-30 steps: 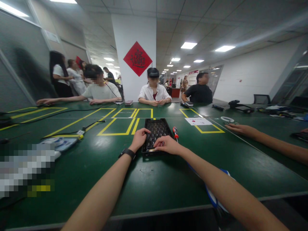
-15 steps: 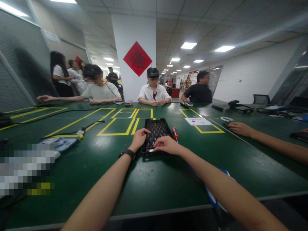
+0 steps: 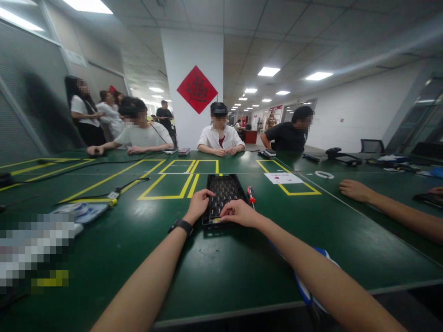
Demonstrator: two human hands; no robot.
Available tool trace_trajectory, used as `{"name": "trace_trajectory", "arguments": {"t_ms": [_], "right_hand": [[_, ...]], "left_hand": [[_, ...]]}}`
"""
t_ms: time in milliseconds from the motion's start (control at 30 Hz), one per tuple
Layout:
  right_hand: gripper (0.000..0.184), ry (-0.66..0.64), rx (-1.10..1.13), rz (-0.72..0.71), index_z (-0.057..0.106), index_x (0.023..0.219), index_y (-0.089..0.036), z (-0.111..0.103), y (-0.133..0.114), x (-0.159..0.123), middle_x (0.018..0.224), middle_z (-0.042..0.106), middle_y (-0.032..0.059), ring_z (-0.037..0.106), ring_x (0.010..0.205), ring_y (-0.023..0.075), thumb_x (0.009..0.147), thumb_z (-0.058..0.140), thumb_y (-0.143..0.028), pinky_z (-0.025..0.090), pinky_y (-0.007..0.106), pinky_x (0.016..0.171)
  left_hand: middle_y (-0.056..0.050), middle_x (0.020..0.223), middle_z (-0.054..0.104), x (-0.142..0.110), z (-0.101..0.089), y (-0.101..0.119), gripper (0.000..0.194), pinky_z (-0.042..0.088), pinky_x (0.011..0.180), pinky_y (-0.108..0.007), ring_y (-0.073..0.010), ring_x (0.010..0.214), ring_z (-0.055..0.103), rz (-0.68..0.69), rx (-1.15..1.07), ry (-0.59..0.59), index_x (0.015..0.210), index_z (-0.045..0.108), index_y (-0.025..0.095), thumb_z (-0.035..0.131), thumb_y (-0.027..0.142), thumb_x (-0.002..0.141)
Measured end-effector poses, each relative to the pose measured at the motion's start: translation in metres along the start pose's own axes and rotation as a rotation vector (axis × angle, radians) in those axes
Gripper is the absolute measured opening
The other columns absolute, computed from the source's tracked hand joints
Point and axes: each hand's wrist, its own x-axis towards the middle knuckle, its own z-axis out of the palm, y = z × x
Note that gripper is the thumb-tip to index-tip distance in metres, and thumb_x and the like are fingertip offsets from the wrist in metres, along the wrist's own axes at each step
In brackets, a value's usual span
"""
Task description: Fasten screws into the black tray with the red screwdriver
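A shallow black tray (image 3: 205,221) with rows of dark pockets lies lengthwise in front of me on the green table. My left hand (image 3: 198,205) is at its left side, fingers bent over the rim and gripping it. Over the near right part of the tray, my right hand (image 3: 240,214) has thumb and fingertips pinched together; whatever is between them is too small to make out. A small yellowish piece (image 3: 217,220) shows at the tray's near end, by the right fingertips. Just right of the tray lies a red-handled screwdriver (image 3: 250,194).
A printed paper sheet (image 3: 284,178) and a white ring (image 3: 324,174) lie to the right, near another person's hand (image 3: 356,190). At left are a cable (image 3: 133,184) and a plastic pouch (image 3: 83,211). Yellow tape (image 3: 166,197) marks the table. Several people sit across.
The view has shifted slightly. My hands keep nearly the same places at the tray. At right, the other person's hand has moved away from the white ring.
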Motion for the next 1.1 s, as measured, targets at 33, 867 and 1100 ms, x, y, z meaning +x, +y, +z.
{"name": "trace_trajectory", "arguments": {"t_ms": [33, 867, 1100], "right_hand": [[0.028, 0.002, 0.001, 0.0, 0.066, 0.083, -0.015, 0.0, 0.0002, 0.0001, 0.069, 0.062, 0.0025, 0.05, 0.059, 0.0091, 0.069, 0.061, -0.038, 0.037, 0.02, 0.056], [0.03, -0.013, 0.086, 0.014, 0.064, 0.088, -0.015, 0.0009, 0.0004, 0.0006, 0.072, 0.064, 0.0031, 0.052, 0.059, 0.009, 0.067, 0.062, -0.036, 0.039, 0.02, 0.057], [0.025, -0.028, -0.015, -0.002, 0.068, 0.081, -0.016, -0.0019, -0.0033, -0.0005, 0.072, 0.065, 0.0037, 0.055, 0.065, 0.0112, 0.07, 0.06, -0.037, 0.039, 0.021, 0.062]], "left_hand": [[0.003, 0.053, 0.044, -0.0001, 0.0001, -0.0002, 0.033, 0.027, 0.05, -0.02, -0.0091, 0.05, 0.037, -0.001, 0.002, 0.002, 0.08, 0.064, 0.015, 0.039, 0.005, 0.06], [0.003, 0.051, 0.046, -0.0023, -0.0024, 0.0047, 0.031, 0.028, 0.049, -0.02, -0.0087, 0.049, 0.039, -0.002, -0.017, 0.002, 0.078, 0.064, 0.013, 0.04, 0.005, 0.06], [0.001, 0.057, 0.052, -0.0016, -0.0015, 0.0026, 0.031, 0.032, 0.052, -0.02, -0.0092, 0.052, 0.042, 0.005, -0.038, -0.01, 0.078, 0.063, 0.013, 0.039, 0.005, 0.061]]}}
